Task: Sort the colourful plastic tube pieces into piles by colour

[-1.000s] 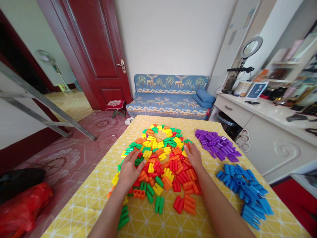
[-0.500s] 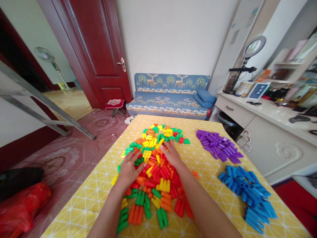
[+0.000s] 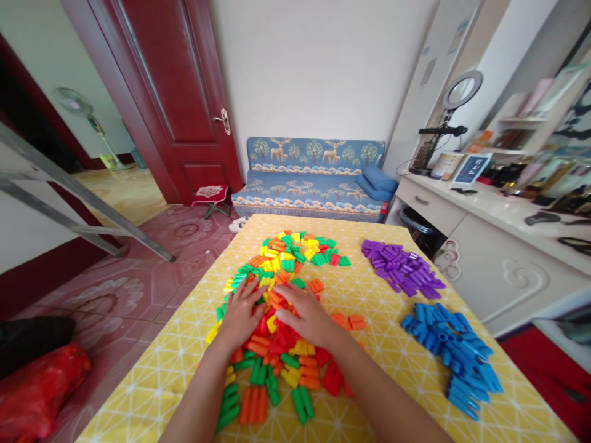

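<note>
A mixed heap of red, yellow, green and orange plastic building blocks (image 3: 283,339) covers the middle of the table. My left hand (image 3: 239,319) lies on the heap's left side, palm down, fingers spread. My right hand (image 3: 305,317) rests over the heap from the right, its fingers stretched across red and orange blocks. Both hands are open, with loose blocks between them; some blocks are hidden beneath the palms. Nearer me sit an orange block (image 3: 253,404) and a green block (image 3: 303,404).
Purple blocks (image 3: 401,266) form a separate pile at the right, with a blue pile (image 3: 452,351) nearer me. A yellow patterned cloth (image 3: 152,381) covers the table. Beyond stand a blue sofa (image 3: 305,184) and a small red stool (image 3: 210,194); a white cabinet (image 3: 489,264) flanks the right.
My right hand has drawn back toward me and left, closer to my left hand, gathering red blocks inward. Orange blocks at the heap's right side are now uncovered. My left hand has barely moved.
</note>
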Demonstrator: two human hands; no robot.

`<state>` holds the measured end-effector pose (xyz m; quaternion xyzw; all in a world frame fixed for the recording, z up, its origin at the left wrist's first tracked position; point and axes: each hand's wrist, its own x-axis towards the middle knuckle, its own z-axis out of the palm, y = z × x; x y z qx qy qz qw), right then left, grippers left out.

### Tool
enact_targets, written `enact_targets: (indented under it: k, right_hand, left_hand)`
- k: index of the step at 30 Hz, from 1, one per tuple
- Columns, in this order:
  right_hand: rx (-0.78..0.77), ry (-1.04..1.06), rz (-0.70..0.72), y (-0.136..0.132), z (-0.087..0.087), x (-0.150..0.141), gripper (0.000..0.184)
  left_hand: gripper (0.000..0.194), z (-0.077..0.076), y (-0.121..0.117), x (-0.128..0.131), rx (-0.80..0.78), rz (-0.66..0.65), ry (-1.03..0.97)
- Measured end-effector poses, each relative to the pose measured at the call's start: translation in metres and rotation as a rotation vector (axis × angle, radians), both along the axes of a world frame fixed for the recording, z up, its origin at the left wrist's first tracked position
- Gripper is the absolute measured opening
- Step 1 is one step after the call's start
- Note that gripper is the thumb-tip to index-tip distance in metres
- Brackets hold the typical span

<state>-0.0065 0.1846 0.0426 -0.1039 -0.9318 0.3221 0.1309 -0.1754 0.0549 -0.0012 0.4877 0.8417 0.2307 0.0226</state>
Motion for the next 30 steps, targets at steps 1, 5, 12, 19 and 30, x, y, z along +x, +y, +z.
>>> enact_targets:
  k: [1, 5, 12, 19, 30]
  right_hand:
    - [-0.006, 0.043, -0.039, -0.002, -0.005, 0.016, 0.052]
    - [0.108, 0.139, -0.392, -0.004, -0.052, 0.090, 0.052]
    - [0.131, 0.145, -0.589, -0.006, -0.118, 0.124, 0.072]
    - [-0.032, 0.167, -0.508, -0.031, -0.102, 0.044, 0.073]
    - [-0.161, 0.281, -0.061, -0.012, -0.048, 0.013, 0.045]
  left_hand:
    - [0.046, 0.001, -0.001, 0.001, -0.012, 0.000, 0.002]
    - [0.043, 0.000, -0.001, 0.003, -0.001, 0.022, 0.003]
    - [0.044, -0.002, 0.002, 0.004, 0.053, 0.038, 0.036]
    - [0.048, 0.001, 0.007, -0.005, 0.099, -0.017, 0.032]
    - [0.044, -0.010, 0.009, -0.020, 0.205, 0.019, -0.029]
